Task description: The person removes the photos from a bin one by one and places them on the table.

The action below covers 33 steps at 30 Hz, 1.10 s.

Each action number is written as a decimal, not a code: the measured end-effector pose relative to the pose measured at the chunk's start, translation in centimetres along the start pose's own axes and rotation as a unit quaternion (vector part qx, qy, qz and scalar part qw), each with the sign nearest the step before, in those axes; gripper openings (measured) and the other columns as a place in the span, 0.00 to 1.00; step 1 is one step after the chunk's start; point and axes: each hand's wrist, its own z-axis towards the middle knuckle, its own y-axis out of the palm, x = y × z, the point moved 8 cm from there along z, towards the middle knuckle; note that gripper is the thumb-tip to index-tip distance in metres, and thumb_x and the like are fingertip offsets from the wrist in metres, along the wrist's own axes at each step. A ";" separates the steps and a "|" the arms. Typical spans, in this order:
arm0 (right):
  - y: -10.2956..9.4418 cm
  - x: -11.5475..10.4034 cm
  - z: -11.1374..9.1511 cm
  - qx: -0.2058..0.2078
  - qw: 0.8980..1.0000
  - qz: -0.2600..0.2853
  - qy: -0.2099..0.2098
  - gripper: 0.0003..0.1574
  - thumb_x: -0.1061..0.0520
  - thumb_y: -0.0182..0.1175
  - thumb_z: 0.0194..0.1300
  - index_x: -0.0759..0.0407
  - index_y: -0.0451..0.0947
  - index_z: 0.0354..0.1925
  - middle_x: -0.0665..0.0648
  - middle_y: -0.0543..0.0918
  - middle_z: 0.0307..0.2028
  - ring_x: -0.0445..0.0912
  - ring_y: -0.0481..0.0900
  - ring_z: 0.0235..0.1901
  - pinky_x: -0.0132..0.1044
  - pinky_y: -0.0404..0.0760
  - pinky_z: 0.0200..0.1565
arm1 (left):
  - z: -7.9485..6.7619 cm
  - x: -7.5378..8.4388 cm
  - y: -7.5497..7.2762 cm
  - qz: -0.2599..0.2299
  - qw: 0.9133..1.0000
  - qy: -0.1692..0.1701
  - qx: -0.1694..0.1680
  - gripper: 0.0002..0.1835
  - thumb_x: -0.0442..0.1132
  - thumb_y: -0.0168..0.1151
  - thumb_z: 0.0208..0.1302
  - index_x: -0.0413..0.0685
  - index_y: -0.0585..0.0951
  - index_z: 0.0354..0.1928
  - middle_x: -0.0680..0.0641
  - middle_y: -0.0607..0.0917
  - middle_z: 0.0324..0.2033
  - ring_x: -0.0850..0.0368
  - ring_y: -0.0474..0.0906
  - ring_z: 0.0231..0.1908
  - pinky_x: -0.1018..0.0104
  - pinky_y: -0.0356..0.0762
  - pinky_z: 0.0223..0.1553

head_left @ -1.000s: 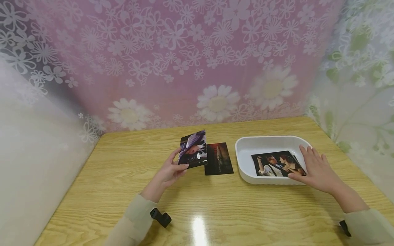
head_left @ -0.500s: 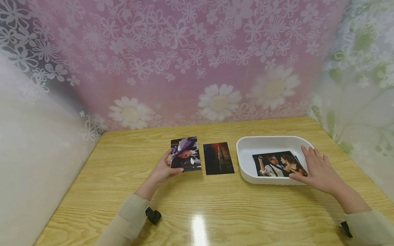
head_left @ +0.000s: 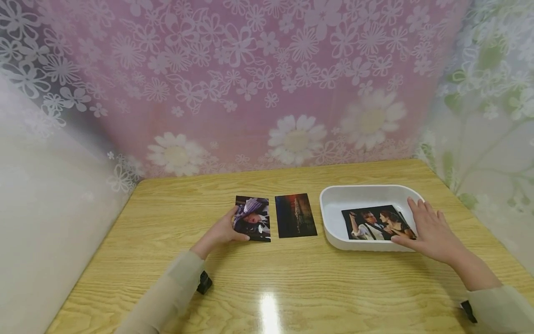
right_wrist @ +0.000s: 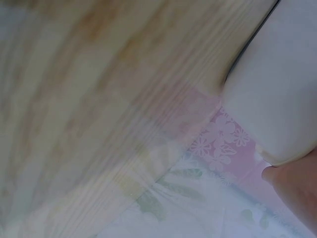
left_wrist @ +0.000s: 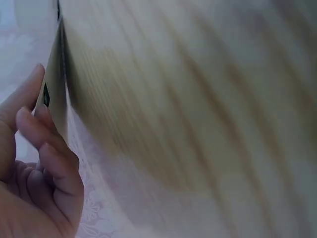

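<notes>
Photo [head_left: 253, 219] held at left side by half-spread left hand [head_left: 224, 230]; right hand [head_left: 433, 235] splayed on tray [head_left: 333, 204].

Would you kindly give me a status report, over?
Left grip holds hat photo by its edge. Right grip rests on tray rim. Dark photo alongside, not touching.

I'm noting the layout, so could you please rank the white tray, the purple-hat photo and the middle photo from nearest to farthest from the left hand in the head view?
1. Purple-hat photo: held by the left hand at its left side.
2. Middle photo: just right of the first.
3. White tray: right of both.
</notes>
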 end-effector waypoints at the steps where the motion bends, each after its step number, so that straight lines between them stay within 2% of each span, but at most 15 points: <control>1: 0.0 0.0 0.0 0.001 1.000 0.000 0.000 0.68 0.37 0.61 0.50 0.68 0.30 0.66 0.83 0.43 0.59 0.68 0.32 0.61 0.64 0.30 0.54 | 0.1 -0.1 0.0 0.017 1.000 0.001 -0.003 0.57 0.44 0.74 0.39 0.39 0.48 0.67 0.34 0.61 0.60 0.41 0.61 0.57 0.51 0.60 0.54; 4: 0.0 0.0 0.0 0.003 1.000 0.000 -0.001 0.68 0.37 0.61 0.50 0.68 0.30 0.66 0.83 0.43 0.59 0.68 0.33 0.61 0.64 0.29 0.54 | 0.3 -0.3 0.1 0.078 0.997 -0.003 -0.013 0.58 0.48 0.74 0.38 0.38 0.49 0.67 0.33 0.66 0.57 0.44 0.72 0.47 0.54 0.68 0.47; 8: 0.0 0.0 -0.1 0.001 1.000 0.002 0.001 0.68 0.37 0.61 0.50 0.68 0.30 0.66 0.83 0.42 0.59 0.69 0.33 0.61 0.64 0.29 0.54 | 0.3 -0.5 0.1 0.140 0.990 -0.021 -0.025 0.58 0.52 0.73 0.37 0.39 0.50 0.67 0.34 0.70 0.54 0.49 0.76 0.37 0.57 0.72 0.38; 11: 0.0 0.1 -0.1 0.000 1.000 0.003 0.001 0.68 0.37 0.61 0.50 0.68 0.30 0.66 0.82 0.42 0.59 0.69 0.33 0.61 0.64 0.29 0.54 | 0.3 -0.7 0.2 0.165 0.985 -0.031 -0.035 0.57 0.54 0.72 0.38 0.40 0.51 0.67 0.35 0.71 0.53 0.53 0.74 0.35 0.59 0.71 0.39; 15: 0.0 0.1 0.0 0.002 1.000 0.001 0.000 0.68 0.37 0.61 0.50 0.68 0.30 0.66 0.83 0.42 0.59 0.69 0.34 0.61 0.63 0.28 0.54 | 0.4 -0.9 0.4 0.169 0.984 -0.036 -0.049 0.56 0.56 0.71 0.39 0.41 0.51 0.67 0.36 0.72 0.53 0.57 0.74 0.27 0.60 0.70 0.37; 17: 0.0 0.1 0.0 0.003 1.000 0.000 -0.001 0.68 0.37 0.61 0.50 0.68 0.30 0.67 0.83 0.43 0.59 0.69 0.34 0.61 0.63 0.28 0.54 | 0.4 -0.9 0.4 0.173 0.983 -0.032 -0.049 0.56 0.56 0.70 0.40 0.41 0.51 0.67 0.36 0.73 0.51 0.57 0.75 0.25 0.59 0.71 0.37; 20: 0.0 0.1 0.0 0.004 1.000 0.000 -0.002 0.68 0.37 0.61 0.50 0.67 0.30 0.67 0.83 0.43 0.59 0.69 0.33 0.61 0.64 0.29 0.54 | 0.3 -0.5 0.1 0.180 0.983 -0.025 -0.034 0.56 0.57 0.69 0.40 0.42 0.51 0.67 0.37 0.75 0.49 0.53 0.76 0.29 0.57 0.72 0.34; 22: 0.1 0.1 0.0 0.003 1.000 0.001 -0.002 0.68 0.37 0.61 0.50 0.67 0.30 0.67 0.83 0.43 0.59 0.69 0.33 0.61 0.64 0.29 0.54 | 0.3 -0.1 -0.3 0.181 0.983 -0.022 -0.020 0.56 0.58 0.69 0.41 0.45 0.50 0.68 0.38 0.74 0.51 0.49 0.77 0.36 0.54 0.72 0.36; 24: 0.1 0.1 0.0 0.002 1.000 0.002 -0.002 0.68 0.37 0.61 0.50 0.67 0.30 0.67 0.82 0.42 0.59 0.69 0.33 0.61 0.63 0.28 0.54 | 0.3 0.6 -0.5 0.181 0.983 -0.012 -0.006 0.55 0.59 0.68 0.41 0.48 0.50 0.68 0.39 0.72 0.53 0.46 0.75 0.42 0.53 0.73 0.36; 27: 0.1 0.1 0.0 0.002 1.000 0.004 -0.002 0.67 0.37 0.61 0.50 0.67 0.30 0.67 0.83 0.42 0.59 0.68 0.33 0.61 0.63 0.27 0.54 | 0.5 2.3 -0.4 0.178 0.984 0.013 0.005 0.54 0.60 0.66 0.43 0.51 0.49 0.68 0.41 0.79 0.42 0.48 0.77 0.35 0.57 0.72 0.29; 28: 0.1 0.1 0.0 0.002 1.000 0.004 -0.003 0.67 0.37 0.61 0.50 0.67 0.30 0.67 0.83 0.42 0.59 0.68 0.32 0.61 0.63 0.28 0.54 | 0.6 3.2 -0.3 0.176 0.984 0.028 0.007 0.53 0.59 0.66 0.44 0.52 0.50 0.68 0.45 0.81 0.36 0.51 0.77 0.30 0.60 0.71 0.25; 31: 0.1 0.1 0.0 0.002 1.000 0.004 -0.002 0.67 0.37 0.61 0.50 0.67 0.30 0.67 0.83 0.42 0.59 0.68 0.31 0.61 0.64 0.29 0.54 | 0.8 6.1 0.4 0.176 0.982 0.070 0.011 0.49 0.59 0.64 0.47 0.52 0.52 0.68 0.51 0.78 0.21 0.59 0.71 0.17 0.65 0.64 0.16; 33: 0.1 0.1 0.0 0.002 1.000 0.003 0.000 0.67 0.37 0.61 0.50 0.67 0.30 0.67 0.83 0.42 0.59 0.68 0.32 0.61 0.64 0.29 0.54 | 0.9 8.2 0.9 0.184 0.978 0.099 0.017 0.47 0.60 0.62 0.49 0.51 0.54 0.67 0.52 0.80 0.26 0.60 0.72 0.18 0.66 0.66 0.16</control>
